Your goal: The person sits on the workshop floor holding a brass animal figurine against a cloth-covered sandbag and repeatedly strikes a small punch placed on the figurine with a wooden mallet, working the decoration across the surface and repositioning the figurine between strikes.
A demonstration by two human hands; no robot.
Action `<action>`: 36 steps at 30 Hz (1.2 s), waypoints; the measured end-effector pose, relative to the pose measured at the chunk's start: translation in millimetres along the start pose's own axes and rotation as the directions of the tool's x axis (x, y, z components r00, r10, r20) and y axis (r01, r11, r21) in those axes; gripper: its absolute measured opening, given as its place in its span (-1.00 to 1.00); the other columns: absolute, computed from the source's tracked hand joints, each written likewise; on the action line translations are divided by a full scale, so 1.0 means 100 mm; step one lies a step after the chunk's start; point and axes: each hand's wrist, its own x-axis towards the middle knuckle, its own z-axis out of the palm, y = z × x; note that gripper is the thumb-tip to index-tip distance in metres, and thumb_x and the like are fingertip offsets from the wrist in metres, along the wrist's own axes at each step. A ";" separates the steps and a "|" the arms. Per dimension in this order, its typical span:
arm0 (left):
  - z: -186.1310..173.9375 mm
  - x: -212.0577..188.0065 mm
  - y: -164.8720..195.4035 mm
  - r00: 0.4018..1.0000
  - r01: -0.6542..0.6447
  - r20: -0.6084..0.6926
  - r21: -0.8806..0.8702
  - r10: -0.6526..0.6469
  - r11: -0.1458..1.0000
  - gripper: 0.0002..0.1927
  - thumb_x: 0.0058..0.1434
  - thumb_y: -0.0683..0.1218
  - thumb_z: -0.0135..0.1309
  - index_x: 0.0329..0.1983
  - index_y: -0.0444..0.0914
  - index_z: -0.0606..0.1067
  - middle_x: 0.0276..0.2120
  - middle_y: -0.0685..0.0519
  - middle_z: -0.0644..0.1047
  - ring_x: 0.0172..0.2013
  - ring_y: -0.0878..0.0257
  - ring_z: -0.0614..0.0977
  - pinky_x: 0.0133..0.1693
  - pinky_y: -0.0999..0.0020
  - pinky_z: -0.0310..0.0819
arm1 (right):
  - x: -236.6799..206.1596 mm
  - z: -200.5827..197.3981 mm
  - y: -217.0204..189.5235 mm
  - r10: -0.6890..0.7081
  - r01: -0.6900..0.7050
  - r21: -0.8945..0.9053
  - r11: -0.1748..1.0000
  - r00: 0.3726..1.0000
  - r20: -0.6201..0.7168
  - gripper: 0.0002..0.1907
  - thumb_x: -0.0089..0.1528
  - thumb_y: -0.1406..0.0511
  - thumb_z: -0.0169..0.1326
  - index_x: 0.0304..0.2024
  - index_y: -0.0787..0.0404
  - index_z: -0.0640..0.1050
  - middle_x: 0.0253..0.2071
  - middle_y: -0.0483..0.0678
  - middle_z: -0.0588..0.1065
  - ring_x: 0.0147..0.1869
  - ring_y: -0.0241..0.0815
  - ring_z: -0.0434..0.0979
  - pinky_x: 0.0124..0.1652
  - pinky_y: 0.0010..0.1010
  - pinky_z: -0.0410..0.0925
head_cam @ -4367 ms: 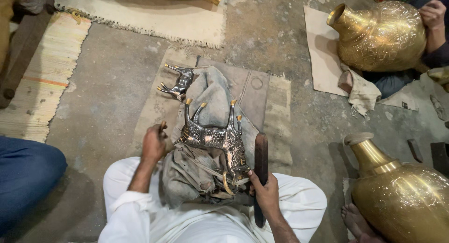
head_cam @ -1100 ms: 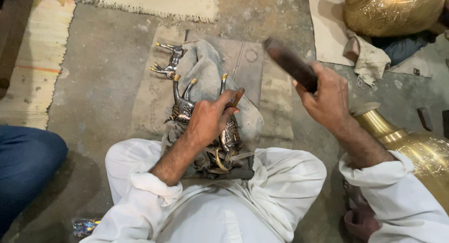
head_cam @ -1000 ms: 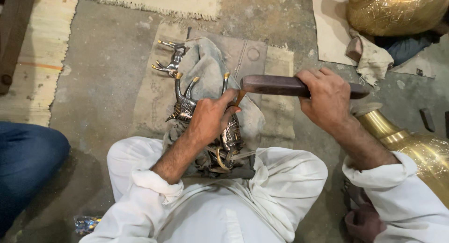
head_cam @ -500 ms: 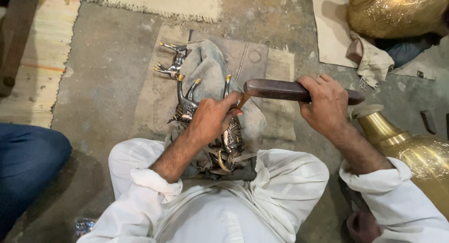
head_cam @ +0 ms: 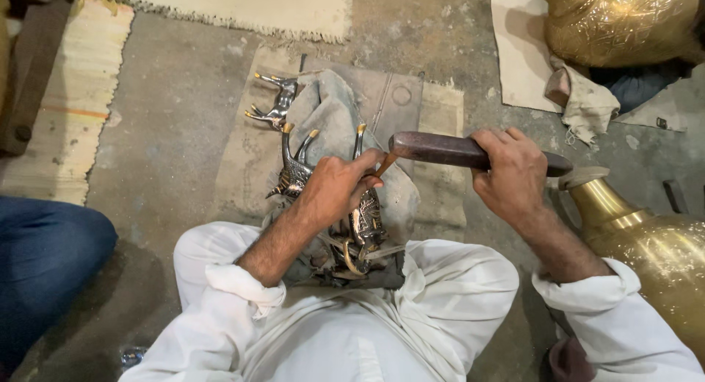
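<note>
My left hand (head_cam: 336, 189) pinches a thin chisel (head_cam: 385, 164) and rests on a dark metal animal figure (head_cam: 366, 220) with gold-tipped legs that lies across my lap on a grey cloth (head_cam: 330, 106). My right hand (head_cam: 514, 175) grips a dark wooden mallet (head_cam: 433, 148) held level, its left end touching the chisel's top. A second small metal animal figure (head_cam: 273, 106) lies on the cloth farther away, legs pointing left.
A large brass vase (head_cam: 653, 242) stands at my right, another brass vessel (head_cam: 624, 22) at the top right on cloth. A person's blue-trousered knee (head_cam: 44, 257) is at the left. Woven mats (head_cam: 66, 95) lie on the concrete floor.
My right hand swung the mallet down from a raised, tilted position to level, against the chisel's top. My left hand has stayed on the figure.
</note>
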 end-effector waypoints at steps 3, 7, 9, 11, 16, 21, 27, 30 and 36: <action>0.00 0.01 -0.01 1.000 -0.015 -0.011 -0.013 0.015 1.000 -0.65 0.26 -0.08 0.26 0.06 -0.19 0.44 -0.57 -0.13 0.57 -0.49 -0.16 0.63 -0.48 0.00 0.42 | -0.03 0.02 0.00 0.456 -0.429 0.566 0.704 0.884 0.104 -0.73 0.23 0.30 0.27 -0.08 0.18 0.49 -0.33 -0.06 0.54 -0.25 -0.05 0.55 -0.21 -0.22 0.39; -0.01 0.02 -0.04 0.997 -0.076 -0.021 -0.003 0.076 0.997 -0.64 0.25 -0.08 0.26 0.05 -0.20 0.43 -0.53 -0.13 0.58 -0.46 -0.16 0.64 -0.46 0.00 0.43 | -0.07 0.06 0.03 0.018 -0.013 0.103 0.995 0.999 -0.050 -0.70 0.08 0.44 0.24 -0.13 0.20 0.57 -0.28 0.06 0.55 -0.17 0.08 0.52 -0.15 -0.13 0.37; 0.00 0.02 -0.05 0.993 -0.109 -0.047 -0.033 0.107 0.994 -0.60 0.22 -0.08 0.26 0.08 -0.20 0.42 -0.51 -0.13 0.59 -0.45 -0.15 0.65 -0.46 0.03 0.47 | -0.09 0.08 0.05 0.161 -0.153 0.205 0.967 0.987 -0.023 -0.77 0.14 0.43 0.26 -0.14 0.22 0.58 -0.36 0.06 0.52 -0.22 0.06 0.50 -0.20 -0.13 0.34; -0.01 0.03 -0.06 0.997 -0.083 -0.006 -0.003 0.083 0.997 -0.61 0.23 -0.07 0.26 0.09 -0.20 0.43 -0.54 -0.13 0.58 -0.49 -0.16 0.63 -0.47 0.00 0.44 | -0.12 0.10 0.07 0.374 -0.363 0.486 0.795 0.924 0.078 -0.74 0.19 0.35 0.26 -0.10 0.15 0.50 -0.33 -0.02 0.53 -0.26 -0.02 0.53 -0.23 -0.21 0.39; -0.05 0.04 -0.05 0.996 -0.088 0.026 0.015 0.087 0.996 -0.67 0.22 -0.07 0.24 0.01 -0.18 0.45 -0.55 -0.12 0.57 -0.45 -0.15 0.64 -0.45 0.02 0.43 | -0.18 0.14 0.04 0.190 -0.176 0.267 0.947 0.981 -0.029 -0.73 0.15 0.39 0.25 -0.09 0.19 0.55 -0.32 0.02 0.55 -0.23 0.04 0.52 -0.20 -0.14 0.38; -0.06 0.06 -0.03 0.996 -0.060 0.070 0.052 0.056 0.997 -0.72 0.27 -0.05 0.25 -0.05 -0.20 0.46 -0.61 -0.14 0.55 -0.49 -0.18 0.61 -0.45 -0.02 0.41 | -0.23 0.15 -0.02 0.028 -0.021 0.112 0.993 0.998 -0.064 -0.69 0.10 0.44 0.26 -0.09 0.19 0.58 -0.22 0.06 0.58 -0.13 0.14 0.55 -0.14 -0.10 0.39; -0.08 0.09 -0.04 0.992 -0.065 0.107 0.022 0.062 0.998 -0.71 0.27 -0.05 0.25 -0.02 -0.19 0.47 -0.59 -0.16 0.55 -0.47 -0.21 0.60 -0.45 -0.03 0.41 | -0.27 0.14 0.01 0.076 -0.056 0.233 0.971 0.994 -0.078 -0.65 0.12 0.45 0.25 -0.03 0.27 0.56 -0.17 0.13 0.56 -0.06 0.20 0.53 -0.06 -0.09 0.39; -0.07 0.11 -0.04 0.988 -0.107 0.110 -0.024 0.109 0.994 -0.68 0.25 -0.06 0.25 0.01 -0.20 0.45 -0.56 -0.14 0.57 -0.46 -0.19 0.62 -0.44 -0.03 0.43 | -0.32 0.17 0.04 0.202 -0.189 0.286 0.939 0.979 -0.016 -0.66 0.09 0.46 0.25 -0.07 0.27 0.58 -0.25 0.12 0.56 -0.13 0.17 0.54 -0.13 -0.08 0.37; -0.05 0.13 -0.06 0.984 -0.155 0.089 -0.006 0.155 0.988 -0.65 0.22 -0.07 0.26 0.03 -0.20 0.46 -0.54 -0.15 0.57 -0.45 -0.18 0.63 -0.43 -0.03 0.44 | -0.42 0.29 0.11 0.121 -0.104 0.216 0.971 0.991 -0.065 -0.64 0.07 0.48 0.22 -0.06 0.25 0.58 -0.19 0.08 0.59 -0.09 0.14 0.54 -0.11 -0.11 0.38</action>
